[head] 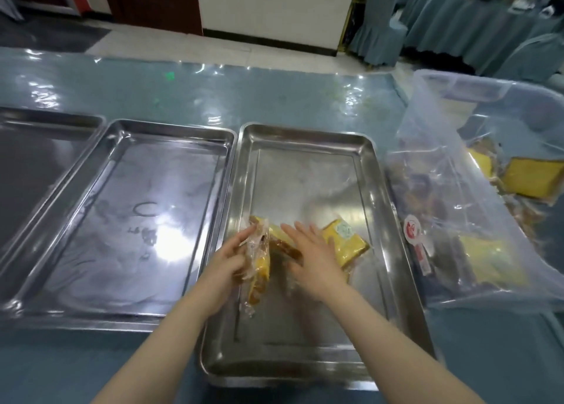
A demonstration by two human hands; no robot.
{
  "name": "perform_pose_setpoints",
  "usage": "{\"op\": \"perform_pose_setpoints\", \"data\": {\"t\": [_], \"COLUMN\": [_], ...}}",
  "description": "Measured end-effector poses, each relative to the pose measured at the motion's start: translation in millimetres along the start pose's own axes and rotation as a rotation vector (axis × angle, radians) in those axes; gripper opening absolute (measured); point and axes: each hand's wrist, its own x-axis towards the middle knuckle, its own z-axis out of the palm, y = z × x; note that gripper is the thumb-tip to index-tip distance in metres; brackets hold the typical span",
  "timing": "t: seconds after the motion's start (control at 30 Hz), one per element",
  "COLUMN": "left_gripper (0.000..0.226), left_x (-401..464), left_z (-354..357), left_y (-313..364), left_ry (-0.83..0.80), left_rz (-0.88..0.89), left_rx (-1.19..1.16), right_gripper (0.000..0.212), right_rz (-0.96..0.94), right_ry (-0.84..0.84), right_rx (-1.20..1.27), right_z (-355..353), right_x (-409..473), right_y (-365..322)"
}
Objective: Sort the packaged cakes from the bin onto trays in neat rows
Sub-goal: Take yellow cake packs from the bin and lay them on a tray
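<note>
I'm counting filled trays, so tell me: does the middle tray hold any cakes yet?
No. The middle tray shows only bare metal; the packaged cakes lie in the right tray, under both hands.

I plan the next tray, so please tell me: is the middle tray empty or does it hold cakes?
Empty. The middle tray shows only bare reflective metal; no packaged cake lies in it.

Overhead glare on the middle tray (146, 229); edges bend, hands blurred.
</note>
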Motion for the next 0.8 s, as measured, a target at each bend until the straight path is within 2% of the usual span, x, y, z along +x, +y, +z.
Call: {"op": "perform_pose_setpoints", "data": {"t": [0.13,0.17,0.23,0.3,0.37,0.43,0.5,0.57,0.6,0.7,0.8], "left_gripper": [0.050,0.051,0.072,0.066,0.066,0.081,0.095,0.103,0.106,0.111,0.109], "left_x": [15,19,24,29,32,38,44,52,56,70,81], "left_z": [7,11,14,9,2,-4,-8,-15,-18,-27,-32], "left_y": [19,24,33,36,41,47,53,56,57,61,67], "left_ry": [-0.078,-0.084,-0.041,0.003,-0.002,-0.019,-0.014,0.027,0.050,0.096,0.109], "left_rz": [-0.004,-0.016,-0.085,-0.112,-0.109,-0.114,-0.093,-0.092,-0.092,-0.025,0.126], "left_rx": [-0.136,-0.195,-0.292,-0.432,-0.579,-0.668,-0.663,-0.630,-0.610,-0.644,-0.668], "right_gripper": [0.048,0.045,0.041,0.040,0.043,0.046,0.044,0.057,0.065,0.059,0.047], "right_rz": [0.015,0.037,0.070,0.080,0.068,0.045,0.001,-0.039,-0.045,-0.071,-0.066], "right_ry": [0.102,0.145,0.242,0.334,0.351,0.262,0.061,-0.145,-0.192,-0.143,-0.063], "right_rx": [0.234,0.269,0.290,0.277,0.206,0.061,-0.095,-0.215,-0.244,-0.281,-0.301], "right_z": [-1,-4,-9,-16,-21,-23,-17,-5,3,17,16], "right_x": [14,20,34,53,74,96,113,126,133,161,196], "right_y": [-4,-3,2,8,17,26,29,25,21,14,17]}}
